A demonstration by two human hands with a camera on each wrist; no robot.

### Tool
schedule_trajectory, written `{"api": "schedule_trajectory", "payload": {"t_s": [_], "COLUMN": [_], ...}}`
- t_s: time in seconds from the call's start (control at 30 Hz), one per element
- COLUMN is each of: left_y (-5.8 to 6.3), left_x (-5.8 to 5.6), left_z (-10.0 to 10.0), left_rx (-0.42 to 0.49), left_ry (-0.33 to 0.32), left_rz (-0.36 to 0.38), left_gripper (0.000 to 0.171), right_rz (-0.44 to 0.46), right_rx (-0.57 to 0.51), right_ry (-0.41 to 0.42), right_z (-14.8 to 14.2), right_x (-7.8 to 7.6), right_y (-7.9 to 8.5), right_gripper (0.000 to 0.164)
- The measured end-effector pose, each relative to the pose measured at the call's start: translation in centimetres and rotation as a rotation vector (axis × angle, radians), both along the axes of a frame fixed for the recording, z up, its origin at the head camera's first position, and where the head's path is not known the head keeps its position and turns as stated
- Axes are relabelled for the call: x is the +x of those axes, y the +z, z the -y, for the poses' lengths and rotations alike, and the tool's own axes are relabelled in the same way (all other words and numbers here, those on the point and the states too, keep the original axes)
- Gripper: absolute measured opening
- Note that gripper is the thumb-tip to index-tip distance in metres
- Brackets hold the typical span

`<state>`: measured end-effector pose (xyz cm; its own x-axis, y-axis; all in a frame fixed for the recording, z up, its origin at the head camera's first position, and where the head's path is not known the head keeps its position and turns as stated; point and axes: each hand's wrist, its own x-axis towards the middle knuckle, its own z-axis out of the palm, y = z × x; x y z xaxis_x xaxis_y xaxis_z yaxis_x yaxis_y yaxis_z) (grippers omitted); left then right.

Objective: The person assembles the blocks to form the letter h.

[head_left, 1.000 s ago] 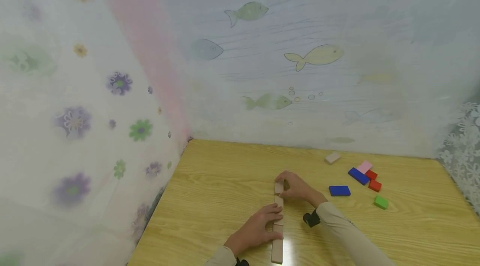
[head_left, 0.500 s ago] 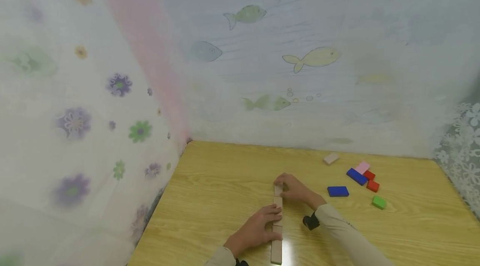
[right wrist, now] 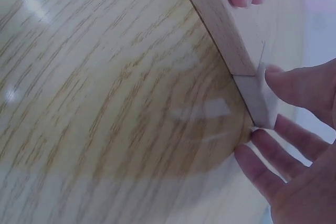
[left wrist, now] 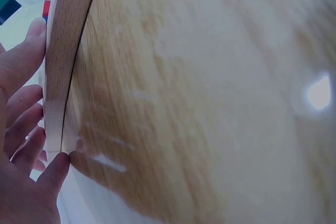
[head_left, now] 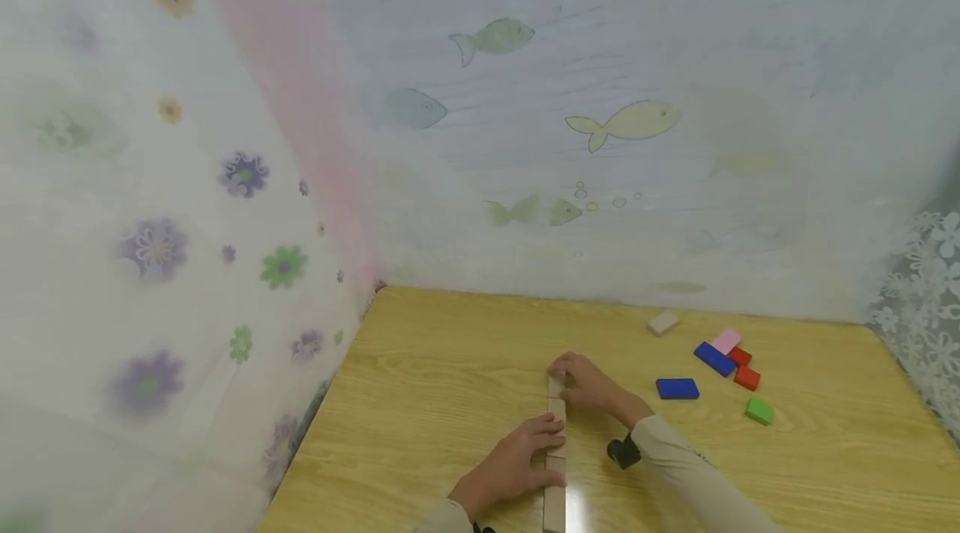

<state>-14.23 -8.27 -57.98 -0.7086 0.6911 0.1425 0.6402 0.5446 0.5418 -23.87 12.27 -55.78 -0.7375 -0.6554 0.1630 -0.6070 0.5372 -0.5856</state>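
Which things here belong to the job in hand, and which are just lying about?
In the job:
row of plain wooden blocks
left hand, touching the row
right hand, at its far end

Apparently just lying about:
loose plain block
two blue blocks
pink block
two red blocks
green block

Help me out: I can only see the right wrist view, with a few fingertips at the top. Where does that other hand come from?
Observer: In the head view, the left hand reaches over the wooden row from its left side.
Visitor: Are there other blocks around?
Observer: Yes, blue blocks, a pink block, red blocks and a green block lie right of the row.
Visitor: And what's straight ahead?
Observer: A pale wall with fish drawings, behind the table.
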Motion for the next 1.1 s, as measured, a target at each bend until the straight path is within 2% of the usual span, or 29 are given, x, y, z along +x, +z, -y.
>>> {"api": "schedule_trajectory", "payload": {"t_s": [0.13, 0.27, 0.5, 0.87, 1.1], "left_y": [0.0, 0.1, 0.3, -0.4, -0.4], "left_x": [0.0, 0.1, 0.1, -0.1, 0.1], "left_z": [0.0, 0.0, 0.0, 0.0, 0.0], "left_rx": [-0.005, -0.007, -0.008, 0.005, 0.033], "left_ry": [0.001, 0.009, 0.019, 0.017, 0.023], "left_rz": [0.008, 0.021, 0.025, -0.007, 0.038], "left_gripper": [0.059, 0.059, 0.06, 0.061, 0.059], "right_rz": [0.036, 0.014, 0.043, 0.0, -0.093], "right_rx": [0.021, 0.058, 0.018, 0.053, 0.069], "right_ry": [-0.052, -0.11, -0.17, -0.201, -0.214], "right_z": [-0.2, -0.7, -1.9, -4.3, -5.6], "right_x": [0.0, 0.0, 0.2, -0.7, -1.4], "right_y": [0.5, 1.4, 3.7, 5.6, 6.7], "right_gripper": [0.036, 0.034, 0.037, 0.048, 0.05]}}
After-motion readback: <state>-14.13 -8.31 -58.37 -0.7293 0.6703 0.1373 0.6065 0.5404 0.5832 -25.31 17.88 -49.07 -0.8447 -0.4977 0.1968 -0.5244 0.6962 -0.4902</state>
